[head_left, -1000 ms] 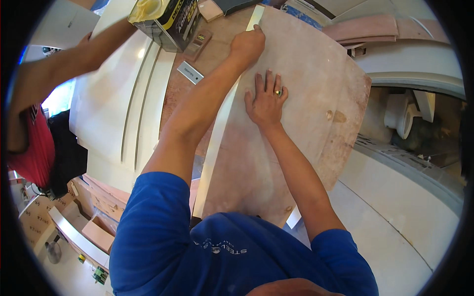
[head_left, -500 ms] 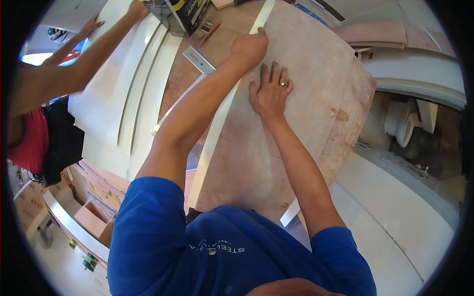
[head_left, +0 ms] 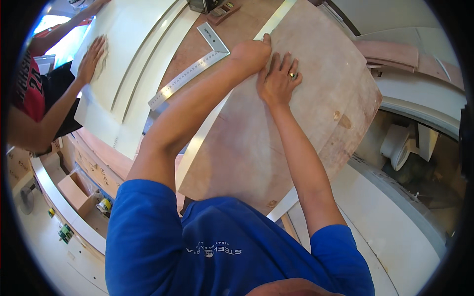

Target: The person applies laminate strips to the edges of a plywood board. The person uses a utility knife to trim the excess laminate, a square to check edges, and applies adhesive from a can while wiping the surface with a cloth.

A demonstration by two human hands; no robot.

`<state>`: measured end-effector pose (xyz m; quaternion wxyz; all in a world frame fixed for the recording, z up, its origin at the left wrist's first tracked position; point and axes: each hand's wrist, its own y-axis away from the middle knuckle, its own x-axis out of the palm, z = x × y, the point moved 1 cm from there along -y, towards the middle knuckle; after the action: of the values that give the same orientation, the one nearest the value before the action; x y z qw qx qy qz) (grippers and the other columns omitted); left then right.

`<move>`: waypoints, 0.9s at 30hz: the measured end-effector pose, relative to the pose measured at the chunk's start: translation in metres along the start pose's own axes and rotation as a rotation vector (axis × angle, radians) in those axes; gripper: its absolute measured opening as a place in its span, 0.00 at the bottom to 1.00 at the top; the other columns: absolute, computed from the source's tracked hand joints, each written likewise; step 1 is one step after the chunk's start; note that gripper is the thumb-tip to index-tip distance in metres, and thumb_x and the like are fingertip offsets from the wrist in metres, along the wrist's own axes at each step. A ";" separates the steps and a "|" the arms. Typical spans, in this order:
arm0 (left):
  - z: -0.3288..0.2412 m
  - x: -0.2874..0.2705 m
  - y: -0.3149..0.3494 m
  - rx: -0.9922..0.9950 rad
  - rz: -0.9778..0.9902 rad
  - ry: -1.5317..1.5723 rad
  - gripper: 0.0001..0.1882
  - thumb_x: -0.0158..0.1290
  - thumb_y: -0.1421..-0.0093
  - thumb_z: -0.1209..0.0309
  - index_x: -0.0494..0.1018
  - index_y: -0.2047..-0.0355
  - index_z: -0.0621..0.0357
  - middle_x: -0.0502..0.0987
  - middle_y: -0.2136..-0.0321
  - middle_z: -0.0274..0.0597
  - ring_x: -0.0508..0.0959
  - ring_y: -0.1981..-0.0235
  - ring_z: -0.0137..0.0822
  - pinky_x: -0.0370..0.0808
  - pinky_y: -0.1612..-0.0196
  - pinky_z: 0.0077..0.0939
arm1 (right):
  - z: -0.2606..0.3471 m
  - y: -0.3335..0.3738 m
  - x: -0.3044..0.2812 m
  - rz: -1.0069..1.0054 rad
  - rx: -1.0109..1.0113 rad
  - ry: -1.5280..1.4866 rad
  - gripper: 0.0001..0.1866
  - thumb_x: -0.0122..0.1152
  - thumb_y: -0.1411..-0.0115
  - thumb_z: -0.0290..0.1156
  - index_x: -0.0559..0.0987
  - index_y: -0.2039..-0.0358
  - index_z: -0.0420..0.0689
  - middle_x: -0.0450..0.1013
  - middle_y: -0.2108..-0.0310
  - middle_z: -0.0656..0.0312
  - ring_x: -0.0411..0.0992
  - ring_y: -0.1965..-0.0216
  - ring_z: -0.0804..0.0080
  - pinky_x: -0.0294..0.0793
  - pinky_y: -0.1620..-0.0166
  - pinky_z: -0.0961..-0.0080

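A large brownish plywood board [head_left: 316,74] lies in front of me, with a pale yellow strip [head_left: 277,19] along its left edge. My left hand [head_left: 251,55] is closed over that strip, thumb stretched along the edge. Its curled fingers face away, so what they hold is hidden. Close to its right, my right hand [head_left: 279,85], wearing a ring, lies flat on the board with fingers spread. Left of my left forearm is a metal try square [head_left: 190,76] with a ruled blade, resting on a brown surface and untouched by my hands.
At the left, a co-worker's hand [head_left: 91,59] rests on a white panel [head_left: 133,44] bearing two long narrow strips. A wooden hand plane [head_left: 223,12] sits at the far side. A cardboard box [head_left: 76,192] is low on the left; a toilet [head_left: 397,145] stands beyond the board.
My view has shifted. My right hand has slid farther up the board, closer to my left hand. The co-worker's near hand has come back to lie on the white panel. More of the square shows.
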<state>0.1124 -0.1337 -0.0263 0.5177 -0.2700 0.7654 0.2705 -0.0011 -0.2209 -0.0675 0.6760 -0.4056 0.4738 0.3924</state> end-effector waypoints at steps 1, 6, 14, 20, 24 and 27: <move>0.000 0.000 0.006 -0.004 -0.005 -0.005 0.36 0.55 0.40 0.71 0.60 0.33 0.74 0.83 0.67 0.59 0.84 0.64 0.55 0.81 0.63 0.48 | 0.000 0.000 0.001 0.000 0.001 -0.003 0.32 0.54 0.33 0.46 0.67 0.33 0.44 0.55 0.28 0.41 0.48 0.26 0.37 0.43 0.33 0.37; -0.003 -0.001 0.026 -0.040 0.029 0.004 0.34 0.53 0.37 0.70 0.59 0.33 0.74 0.83 0.67 0.58 0.84 0.64 0.55 0.81 0.63 0.48 | 0.001 0.003 0.000 -0.021 -0.025 -0.002 0.32 0.53 0.33 0.45 0.66 0.33 0.44 0.55 0.28 0.39 0.49 0.27 0.36 0.45 0.34 0.37; -0.005 0.005 0.064 -0.017 -0.004 -0.057 0.31 0.47 0.35 0.73 0.60 0.33 0.73 0.82 0.71 0.56 0.83 0.69 0.54 0.79 0.67 0.46 | -0.001 0.003 0.006 -0.056 -0.044 0.030 0.31 0.52 0.32 0.46 0.67 0.34 0.43 0.56 0.29 0.40 0.50 0.28 0.36 0.47 0.34 0.37; -0.004 0.010 0.097 -0.080 0.044 -0.043 0.33 0.45 0.37 0.77 0.58 0.30 0.69 0.81 0.72 0.57 0.82 0.69 0.54 0.77 0.69 0.49 | 0.001 0.002 0.008 -0.054 -0.038 0.043 0.31 0.48 0.31 0.47 0.67 0.33 0.43 0.56 0.28 0.41 0.50 0.28 0.36 0.47 0.34 0.37; -0.002 0.020 0.121 -0.096 0.052 -0.053 0.34 0.44 0.37 0.78 0.56 0.29 0.68 0.80 0.73 0.56 0.82 0.70 0.54 0.76 0.70 0.50 | 0.000 0.001 0.012 -0.062 -0.033 0.060 0.31 0.46 0.30 0.49 0.67 0.33 0.43 0.56 0.28 0.41 0.50 0.28 0.35 0.47 0.35 0.36; -0.007 0.014 0.142 -0.122 0.113 -0.030 0.35 0.44 0.37 0.79 0.55 0.28 0.67 0.79 0.74 0.56 0.81 0.70 0.54 0.75 0.70 0.50 | -0.002 0.000 0.013 -0.057 -0.033 0.063 0.32 0.45 0.30 0.49 0.66 0.33 0.44 0.55 0.28 0.41 0.49 0.27 0.35 0.46 0.34 0.36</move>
<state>0.0051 -0.0398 -0.0184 0.4955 -0.2533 0.7537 0.3496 0.0010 -0.2209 -0.0803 0.6649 -0.4422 0.4767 0.3675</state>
